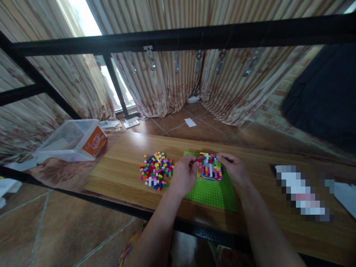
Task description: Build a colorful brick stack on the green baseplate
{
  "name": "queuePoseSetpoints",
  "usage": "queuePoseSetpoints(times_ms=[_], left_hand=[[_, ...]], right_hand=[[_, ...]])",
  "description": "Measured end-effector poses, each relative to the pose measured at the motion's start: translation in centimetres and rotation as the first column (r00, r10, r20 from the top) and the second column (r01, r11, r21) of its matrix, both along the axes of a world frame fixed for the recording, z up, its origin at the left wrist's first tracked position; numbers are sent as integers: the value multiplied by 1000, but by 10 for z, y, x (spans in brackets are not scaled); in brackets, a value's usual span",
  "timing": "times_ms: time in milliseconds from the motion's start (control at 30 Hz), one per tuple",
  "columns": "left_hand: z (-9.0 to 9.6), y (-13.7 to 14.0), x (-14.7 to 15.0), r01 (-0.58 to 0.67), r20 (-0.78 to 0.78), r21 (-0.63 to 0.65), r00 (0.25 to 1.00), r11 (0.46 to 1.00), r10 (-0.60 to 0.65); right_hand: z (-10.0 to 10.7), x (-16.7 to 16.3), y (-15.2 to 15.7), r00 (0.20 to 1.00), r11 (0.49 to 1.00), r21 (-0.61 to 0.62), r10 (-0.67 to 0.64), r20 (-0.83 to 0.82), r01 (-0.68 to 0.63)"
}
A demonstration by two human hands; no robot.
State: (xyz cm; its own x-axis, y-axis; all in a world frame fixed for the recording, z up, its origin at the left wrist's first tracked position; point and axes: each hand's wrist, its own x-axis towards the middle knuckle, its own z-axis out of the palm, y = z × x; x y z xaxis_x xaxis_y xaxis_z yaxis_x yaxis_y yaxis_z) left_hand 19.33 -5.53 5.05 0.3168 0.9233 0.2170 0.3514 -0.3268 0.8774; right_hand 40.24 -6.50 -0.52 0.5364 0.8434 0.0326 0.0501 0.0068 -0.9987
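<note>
A block of many-coloured building bricks (210, 170) stands on a green studded baseplate (211, 194). At its left side is my left hand (185, 174), thumb and fingers pinched together around what looks like a small red brick (197, 160). My right hand (235, 168) grips the upper right corner of the brick block with its fingertips. Left of my left hand, a pile of loose small bricks (156, 168) in many colours lies on the wooden board (116, 163). My left hand hides part of the baseplate's left side.
A clear plastic bin (66, 154) with an orange label sits at the left. On the right lies a pixelated, unreadable object (302, 193). A black metal bar (178, 39) with hanging hooks crosses in front of the curtains. Papers (190, 122) lie on the tiled floor.
</note>
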Motion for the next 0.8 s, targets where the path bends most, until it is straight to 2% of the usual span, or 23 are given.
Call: queuePoseSetpoints(times_ms=[133, 233, 300, 333, 433, 567, 700, 800], left_hand=[[-4, 0, 2, 27, 44, -73, 999, 997, -24], [-5, 1, 4, 52, 102, -102, 994, 993, -41], [-4, 1, 5, 67, 148, -137, 988, 988, -47], [-3, 1, 6, 75, 167, -152, 985, 986, -49], [0, 0, 8, 109, 208, -170, 975, 979, -73], [2, -2, 9, 164, 242, -158, 962, 974, -123], [2, -4, 10, 181, 291, -176, 949, 968, -124], [3, -4, 11, 205, 320, -184, 937, 961, -138]], right_hand=[[2, -3, -3, 999, 999, 13, -40, -24, 41], [18, -9, -7, 983, 981, 78, -180, 39, 177], [34, -16, -12, 966, 969, 108, -233, 111, 221], [42, -21, -15, 968, 973, 114, -216, 132, 202], [58, -37, -24, 986, 994, 105, -5, 168, -13], [58, -53, -30, 952, 966, 80, 225, 208, -246], [56, -57, -30, 946, 965, 73, 228, 230, -250], [60, -59, -29, 973, 972, 87, 211, 88, -219]])
